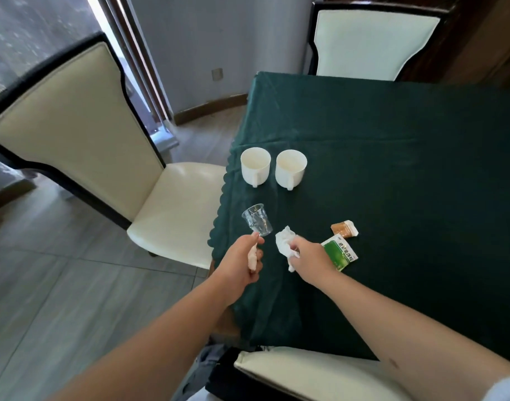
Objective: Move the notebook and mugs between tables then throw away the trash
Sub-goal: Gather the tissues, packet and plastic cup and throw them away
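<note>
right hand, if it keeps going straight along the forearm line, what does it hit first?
Likely nothing new: the right hand already grips the crumpled white tissue. Beyond it, up and left, lies bare dark green tablecloth, then perhaps the two white ceramic mugs. Depth unclear.

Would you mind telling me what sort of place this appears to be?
Probably a dining or meeting room: a table under a dark green tablecloth, cream upholstered chairs drawn up around it, and two white mugs set out on it.
</note>
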